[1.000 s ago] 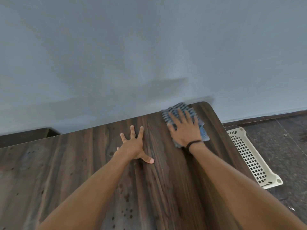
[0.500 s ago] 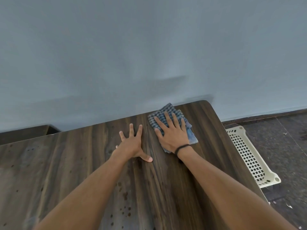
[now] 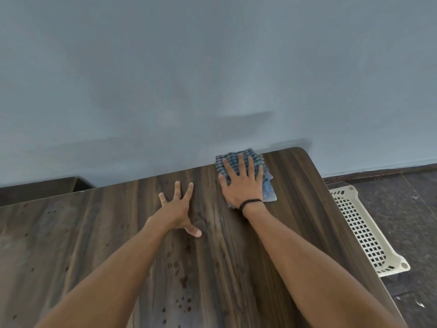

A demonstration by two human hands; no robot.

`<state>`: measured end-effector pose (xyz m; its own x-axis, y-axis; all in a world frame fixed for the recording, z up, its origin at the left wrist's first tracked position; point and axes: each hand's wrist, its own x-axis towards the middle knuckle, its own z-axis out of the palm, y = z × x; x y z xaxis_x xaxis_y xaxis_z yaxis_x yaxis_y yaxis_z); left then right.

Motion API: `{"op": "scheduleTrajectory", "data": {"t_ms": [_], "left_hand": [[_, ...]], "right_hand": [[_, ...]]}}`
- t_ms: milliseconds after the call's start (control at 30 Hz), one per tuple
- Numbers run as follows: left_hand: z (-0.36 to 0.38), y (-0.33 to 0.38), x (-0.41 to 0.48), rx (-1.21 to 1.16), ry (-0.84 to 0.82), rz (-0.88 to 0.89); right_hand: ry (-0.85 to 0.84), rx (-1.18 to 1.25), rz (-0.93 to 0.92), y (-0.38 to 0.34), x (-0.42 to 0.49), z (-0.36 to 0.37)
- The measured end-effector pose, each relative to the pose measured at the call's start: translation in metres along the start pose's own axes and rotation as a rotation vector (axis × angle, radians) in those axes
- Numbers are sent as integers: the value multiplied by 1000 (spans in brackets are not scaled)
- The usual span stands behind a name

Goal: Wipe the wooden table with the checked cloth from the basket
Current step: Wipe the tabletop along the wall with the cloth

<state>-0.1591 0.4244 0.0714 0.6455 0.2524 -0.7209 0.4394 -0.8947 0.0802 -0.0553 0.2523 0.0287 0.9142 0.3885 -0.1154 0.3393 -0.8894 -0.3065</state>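
Cloth (image 3: 268, 192) at the table's (image 3: 295, 228) far edge, by the wall (image 3: 212, 67).
Our right hand (image 3: 243, 183) presses it flat, fingers straight and spread, gripping nothing; our left hand (image 3: 176, 209) lies splayed on bare wood just beside. Basket (image 3: 369, 233) sits on the floor, right.

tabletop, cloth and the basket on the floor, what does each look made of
The tabletop looks like dark wood or a wood-look laminate, matte: streaky grain, rounded corner; cannot tell which. The cloth under the right hand seems woven fabric, maybe cotton: blue check, soft folds. The basket looks like cream moulded plastic: even grid holes, smooth rim.
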Motion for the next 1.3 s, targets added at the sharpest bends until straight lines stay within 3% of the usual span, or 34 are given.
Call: {"op": "scheduleTrajectory", "data": {"t_ms": [100,233,333,467,633,767,900,1033,1100,1200,1300], "left_hand": [[1,-1,-1,-21,23,27],[2,-2,0,-23,20,12],[2,-2,-1,-14,16,8],[0,-2,-4,-21,32,25],[4,-3,-3,-31,50,26],[3,-8,-11,-23,88,84],[15,-38,-23,9,-3,64],[23,-47,-28,49,3,92],[23,-47,-28,29,17,95],[25,-49,-29,33,26,89],[25,-47,-29,29,16,105]], "right_hand": [[12,-29,-125,13,-56,9],[-3,-11,66,61,-8,-14],[-22,-13,43,21,28,-11],[2,-25,-132,4,-36,14],[-24,4,28,-10,9,4],[33,-31,-81,-9,-48,21],[-13,14,79,4,-37,4],[50,-44,-56,-20,-87,27],[39,-61,-31,-4,-106,26],[0,4,122,-13,-51,15],[6,-30,26,-50,-46,27]]}}
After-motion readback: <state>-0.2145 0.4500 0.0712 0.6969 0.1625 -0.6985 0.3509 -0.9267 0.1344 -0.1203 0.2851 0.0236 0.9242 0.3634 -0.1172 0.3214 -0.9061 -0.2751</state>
